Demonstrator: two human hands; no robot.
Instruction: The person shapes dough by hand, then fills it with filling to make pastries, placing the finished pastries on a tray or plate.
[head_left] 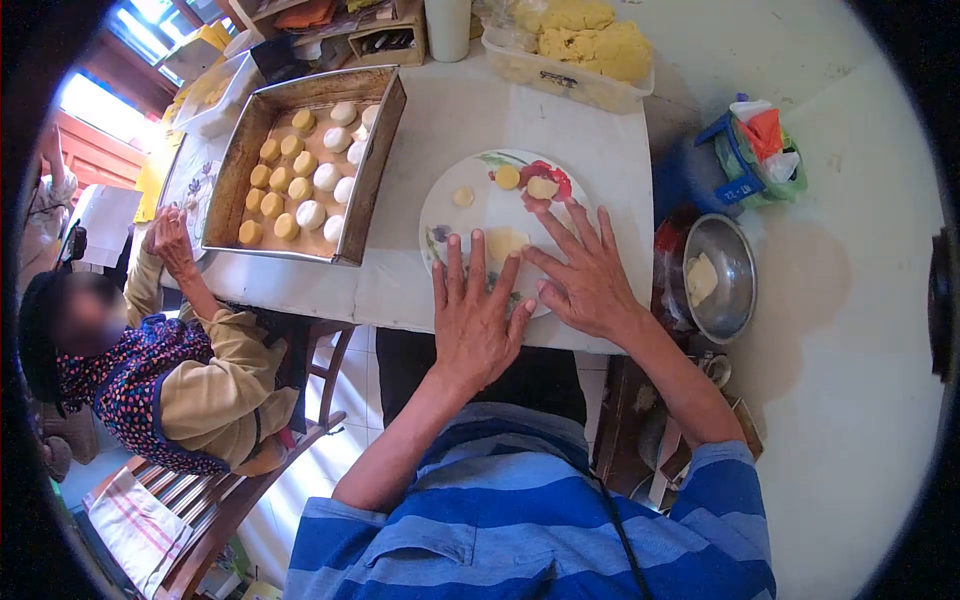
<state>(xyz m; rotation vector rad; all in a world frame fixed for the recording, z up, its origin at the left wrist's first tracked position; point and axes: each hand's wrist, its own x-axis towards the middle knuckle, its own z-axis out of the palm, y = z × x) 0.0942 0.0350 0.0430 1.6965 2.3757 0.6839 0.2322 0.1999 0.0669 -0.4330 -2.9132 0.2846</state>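
A round white board with a flower pattern [450, 200] lies near the table's front edge. On it is a flat pale dough disc [507, 243], touched at its sides by the fingertips of both hands. My left hand [474, 318] has its fingers spread over the board's front left part. My right hand [588, 277] also has its fingers apart, at the disc's right side. Behind them on the board are a small pale dough piece [463, 196], a round yellow piece [507, 177] and another pale piece [542, 188].
At the left stands a metal tray [368, 190] with several yellow and white rounds. A plastic box [600, 95] of yellow dough stands at the back. A metal bowl [735, 300] and a blue bin [690, 170] are at the right. A co-worker [225, 390] sits at the left.
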